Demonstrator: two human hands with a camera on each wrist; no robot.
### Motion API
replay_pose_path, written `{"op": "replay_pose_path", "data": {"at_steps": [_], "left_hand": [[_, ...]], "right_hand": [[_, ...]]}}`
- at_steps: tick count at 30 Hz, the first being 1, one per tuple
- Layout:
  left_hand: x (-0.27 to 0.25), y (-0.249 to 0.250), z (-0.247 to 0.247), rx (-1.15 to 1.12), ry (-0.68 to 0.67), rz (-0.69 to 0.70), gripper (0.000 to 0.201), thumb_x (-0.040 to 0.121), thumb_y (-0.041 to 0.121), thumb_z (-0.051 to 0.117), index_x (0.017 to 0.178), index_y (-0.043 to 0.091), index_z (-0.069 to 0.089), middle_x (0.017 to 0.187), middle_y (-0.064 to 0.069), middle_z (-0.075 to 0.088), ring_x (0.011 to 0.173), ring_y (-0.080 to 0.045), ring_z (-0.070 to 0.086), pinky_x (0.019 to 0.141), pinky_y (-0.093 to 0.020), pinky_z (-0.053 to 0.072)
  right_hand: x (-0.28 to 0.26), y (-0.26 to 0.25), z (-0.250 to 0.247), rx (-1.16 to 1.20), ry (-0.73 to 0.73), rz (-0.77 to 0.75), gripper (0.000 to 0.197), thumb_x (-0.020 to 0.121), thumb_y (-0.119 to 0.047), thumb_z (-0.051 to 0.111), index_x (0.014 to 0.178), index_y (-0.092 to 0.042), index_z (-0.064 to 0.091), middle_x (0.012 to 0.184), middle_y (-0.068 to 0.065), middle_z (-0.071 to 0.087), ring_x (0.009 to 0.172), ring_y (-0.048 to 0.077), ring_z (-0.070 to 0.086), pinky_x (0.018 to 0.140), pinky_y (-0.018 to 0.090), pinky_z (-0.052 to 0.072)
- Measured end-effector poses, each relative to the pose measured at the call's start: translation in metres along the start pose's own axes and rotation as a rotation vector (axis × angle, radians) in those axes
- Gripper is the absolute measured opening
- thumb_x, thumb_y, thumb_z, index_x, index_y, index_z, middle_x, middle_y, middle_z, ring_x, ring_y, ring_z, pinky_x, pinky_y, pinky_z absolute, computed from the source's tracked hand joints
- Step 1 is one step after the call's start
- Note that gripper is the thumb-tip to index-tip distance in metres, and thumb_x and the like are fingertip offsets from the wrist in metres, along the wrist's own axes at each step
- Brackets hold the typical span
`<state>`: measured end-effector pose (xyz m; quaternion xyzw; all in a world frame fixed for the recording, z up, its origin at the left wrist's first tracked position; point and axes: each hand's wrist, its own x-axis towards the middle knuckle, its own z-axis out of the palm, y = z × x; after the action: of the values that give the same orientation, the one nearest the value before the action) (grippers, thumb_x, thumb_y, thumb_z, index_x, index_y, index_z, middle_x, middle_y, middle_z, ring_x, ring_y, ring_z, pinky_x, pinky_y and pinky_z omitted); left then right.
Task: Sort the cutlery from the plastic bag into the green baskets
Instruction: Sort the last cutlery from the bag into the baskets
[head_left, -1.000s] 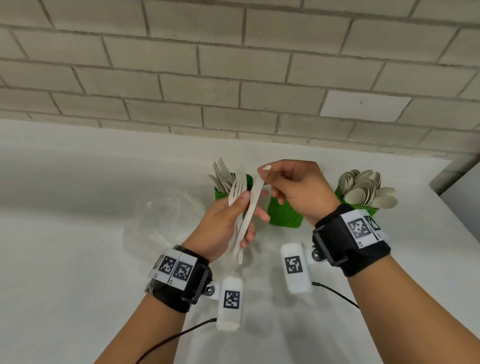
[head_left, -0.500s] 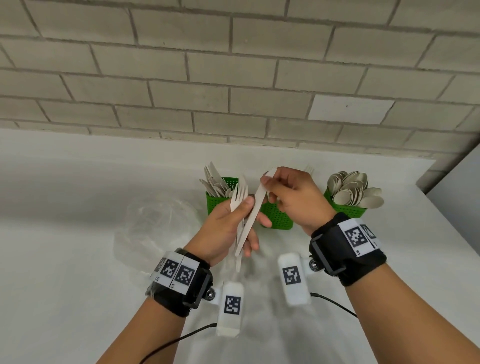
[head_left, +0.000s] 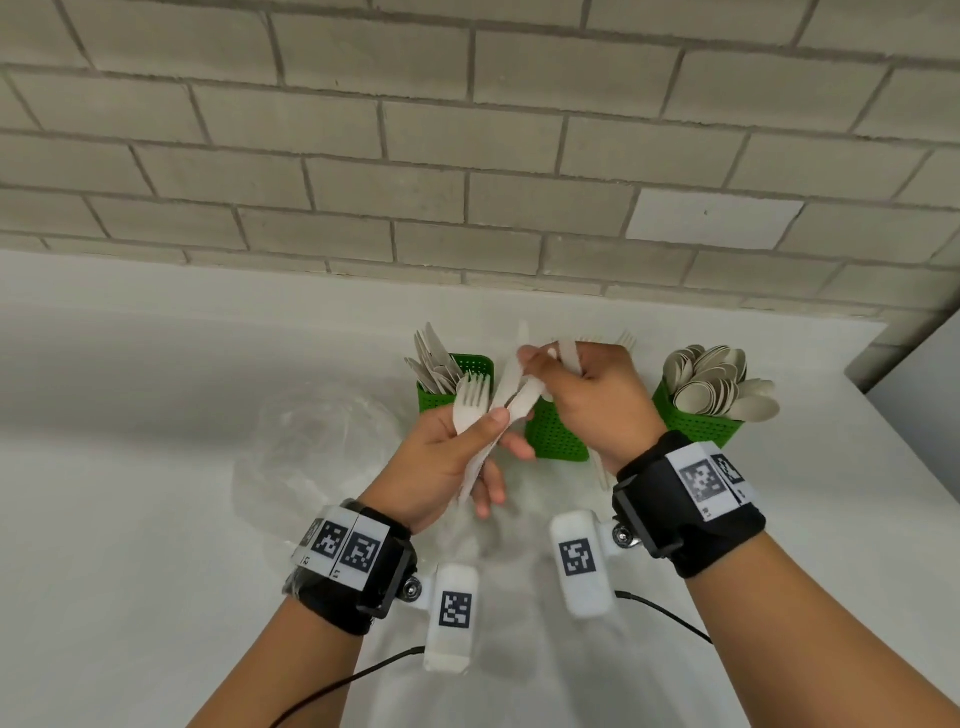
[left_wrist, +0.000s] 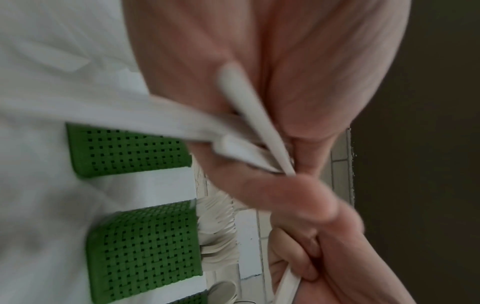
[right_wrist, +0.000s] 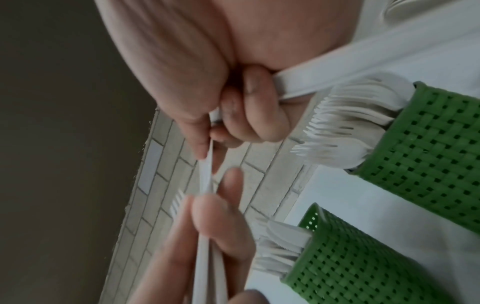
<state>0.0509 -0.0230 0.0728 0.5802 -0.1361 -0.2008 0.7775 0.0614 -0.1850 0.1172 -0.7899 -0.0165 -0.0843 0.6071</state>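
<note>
Grey brick wall (head_left: 467, 156) behind white counter (head_left: 130, 467)

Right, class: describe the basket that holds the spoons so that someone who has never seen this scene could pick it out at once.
Start at the grey brick wall and drop to the white counter below it, where three green baskets stand in a row. Take the right-hand basket, beyond the right hand. Only it is filled with rounded spoon bowls; the left one holds knives and the middle one forks.

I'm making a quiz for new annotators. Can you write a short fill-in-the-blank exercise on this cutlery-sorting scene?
1. The baskets on the counter are coloured ____.
2. The rightmost basket holds ____.
3. The left hand grips a bundle whose visible tines belong to a ____.
4. The leftmost basket holds ____.

Missing words: green; spoons; fork; knives
</note>
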Motion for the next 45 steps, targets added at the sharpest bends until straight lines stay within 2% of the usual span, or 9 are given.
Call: {"op": "replay_pose_path", "data": {"at_steps": [4,10,16,21,26,31,37,43,45], "left_hand": [[0.001,-0.002,0.0,0.039,0.088,0.057,0.029,0.089,0.03,0.055,0.104,0.007,0.064,0.081,-0.007,0.073,0.037,-0.017,0.052,0.033,-0.02,0.036],[-0.001,-0.009,-0.004,0.049,0.034,0.048,0.034,0.098,0.036,0.05,0.091,0.011,0.073,0.075,-0.015,0.068,0.03,-0.014,0.042,0.033,-0.016,0.029],[0.0,-0.013,-0.014,0.14,0.306,0.029,0.038,0.104,0.036,0.039,0.11,0.01,0.067,0.085,-0.011,0.072,0.042,-0.021,0.057,0.032,-0.019,0.031],[0.002,-0.006,-0.029,0.046,0.416,0.08,0.045,0.105,0.038,0.037,0.095,0.01,0.071,0.058,-0.007,0.053,0.034,-0.013,0.024,0.041,-0.022,0.012],[0.004,0.002,-0.034,-0.181,0.29,0.014,0.064,0.097,0.056,0.028,0.094,0.006,0.068,0.052,-0.003,0.042,0.034,-0.008,0.017,0.041,-0.02,0.007],[0.009,-0.003,-0.039,-0.274,0.241,-0.002,0.075,0.087,0.063,0.026,0.097,0.0,0.066,0.051,-0.002,0.039,0.033,-0.007,0.018,0.04,-0.017,0.007],[0.015,-0.011,-0.043,-0.26,0.304,0.018,0.063,0.09,0.057,0.033,0.09,0.005,0.068,0.051,-0.002,0.035,0.035,-0.007,0.017,0.038,-0.016,0.01],[0.022,-0.01,-0.037,-0.247,0.307,0.038,0.064,0.096,0.056,0.03,0.085,0.006,0.068,0.05,-0.002,0.033,0.034,-0.008,0.017,0.039,-0.018,0.009],[0.024,-0.008,-0.032,-0.274,0.28,0.035,0.065,0.096,0.056,0.029,0.082,0.007,0.07,0.049,-0.002,0.03,0.035,-0.007,0.016,0.039,-0.017,0.009]], "right_hand": [[0.001,0.002,0.0,0.016,0.062,-0.016,0.021,0.092,-0.02,0.065,0.074,-0.015,0.074,0.059,-0.015,0.067,0.059,-0.003,0.06,0.062,0.011,0.044],[-0.001,0.002,0.001,0.018,-0.189,0.016,0.029,0.099,-0.024,0.055,0.087,-0.002,0.071,0.054,-0.007,0.061,0.048,0.003,0.054,0.052,0.015,0.04],[0.032,-0.015,0.012,0.126,0.312,-0.071,0.04,0.106,-0.031,0.034,0.074,-0.018,0.055,0.067,-0.002,0.066,0.068,0.015,0.062,0.074,0.035,0.052],[0.064,-0.023,0.029,0.393,0.386,-0.144,0.023,0.106,-0.022,0.035,0.089,-0.015,0.05,0.058,-0.001,0.045,0.043,0.011,0.045,0.047,0.028,0.044],[0.086,-0.003,0.051,0.261,0.414,-0.17,0.022,0.095,-0.046,0.043,0.083,-0.028,0.047,0.066,-0.008,0.041,0.057,0.012,0.036,0.063,0.033,0.038],[0.095,0.011,0.072,0.207,0.287,-0.108,0.016,0.104,-0.031,0.037,0.095,-0.021,0.045,0.078,-0.003,0.05,0.066,0.009,0.05,0.061,0.014,0.048],[0.093,0.043,0.08,-0.064,0.004,-0.017,0.009,0.099,-0.017,0.049,0.106,-0.014,0.053,0.099,0.001,0.06,0.081,0.01,0.056,0.079,0.027,0.042],[0.074,0.032,0.069,-0.419,-0.254,-0.131,0.036,0.104,-0.021,0.038,0.135,-0.012,0.054,0.139,0.006,0.056,0.131,0.018,0.048,0.107,0.023,0.033],[0.062,0.021,0.064,-0.379,-0.155,-0.194,0.037,0.104,-0.025,0.039,0.135,-0.012,0.055,0.142,0.003,0.052,0.135,0.015,0.043,0.112,0.029,0.032]]}}
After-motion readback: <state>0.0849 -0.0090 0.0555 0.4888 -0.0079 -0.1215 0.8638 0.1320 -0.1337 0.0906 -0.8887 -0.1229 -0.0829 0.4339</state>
